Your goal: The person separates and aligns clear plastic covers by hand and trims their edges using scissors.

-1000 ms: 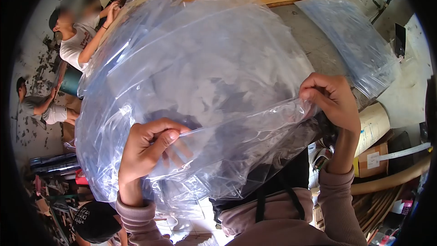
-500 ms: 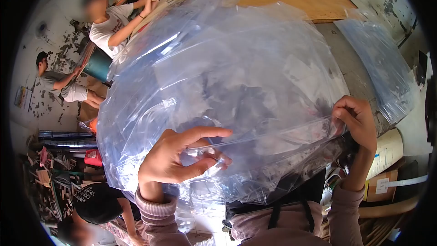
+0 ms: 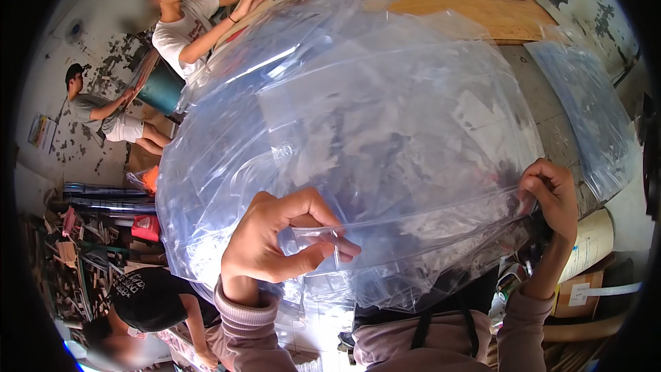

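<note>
A large pile of clear plastic sheets (image 3: 399,110) spreads in front of me, its layers overlapping and glossy. Along the near side runs the edge of a clear plastic sheet (image 3: 434,217), stretched between my hands. My left hand (image 3: 268,241) has that edge between thumb and curled fingers, some of which show through the film. At the sheet's right end, my right hand (image 3: 553,196) is closed in a pinch on the same edge. Where one layer ends and another begins is hard to make out.
More folded plastic sheets (image 3: 585,110) lie at the right, near a wooden board (image 3: 475,14). One person (image 3: 182,34) handles things at the far left; another (image 3: 103,107) stands behind. Someone in a black cap (image 3: 148,303) is close at lower left. A cardboard box (image 3: 577,294) sits lower right.
My left hand's index finger has bent down from its stretched position onto the sheet's edge. My right hand keeps its pinch. The whole view has shifted slightly.
</note>
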Tool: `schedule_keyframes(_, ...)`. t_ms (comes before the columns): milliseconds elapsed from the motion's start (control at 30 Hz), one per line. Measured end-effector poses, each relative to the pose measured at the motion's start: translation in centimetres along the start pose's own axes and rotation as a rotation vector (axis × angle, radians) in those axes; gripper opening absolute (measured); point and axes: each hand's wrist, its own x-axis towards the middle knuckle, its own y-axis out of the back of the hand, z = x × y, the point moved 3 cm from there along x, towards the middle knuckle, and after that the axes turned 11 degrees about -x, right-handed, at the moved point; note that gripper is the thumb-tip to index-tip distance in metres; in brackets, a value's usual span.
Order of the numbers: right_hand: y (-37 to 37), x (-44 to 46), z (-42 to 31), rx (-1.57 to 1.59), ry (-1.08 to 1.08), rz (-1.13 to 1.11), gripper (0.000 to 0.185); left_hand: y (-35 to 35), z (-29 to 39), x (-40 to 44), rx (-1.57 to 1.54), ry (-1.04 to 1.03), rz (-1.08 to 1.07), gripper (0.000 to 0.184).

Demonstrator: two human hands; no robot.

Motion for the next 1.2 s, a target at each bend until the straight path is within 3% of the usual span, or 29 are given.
schedule_keyframes(133,0.1,-0.2,0.0,0.013,0.006,0.025,0.015,-0.3,-0.5,-0.4,-0.084,-0.016,0.059,0.012)
schedule_keyframes(433,0.1,-0.6,-0.2,-0.029,0.051,0.05,0.014,-0.5,0.1,0.0,0.147,-0.076,0.023,0.005)
schedule_keyframes(1000,-0.1,-0.4,-0.9,-0.077,-0.029,0.075,0.01,-0.8,0.6,-0.1,0.274,-0.105,0.081,0.017)
schedule_keyframes(1033,-0.3,0.1,-1.3,-0.202,0.093,0.115,0.009,-1.1,0.5,-0.3,0.275,-0.114,0.072,0.017)
schedule_keyframes(1133,-0.9,1.8,-4.6,-0.496,0.367,0.281,0.009,-1.6,1.0,-2.7,0.41,-0.242,0.378,0.047)
schedule_keyframes(1167,-1.3,2.5,-5.6,-0.564,0.498,0.368,0.01,-2.7,0.8,-4.7,0.426,-0.337,0.512,0.05)
schedule_keyframes(1200,-1.7,3.5,-6.7,-0.629,0.621,0.428,0.01,-4.3,0.6,-6.3,0.641,-0.367,0.557,0.048)
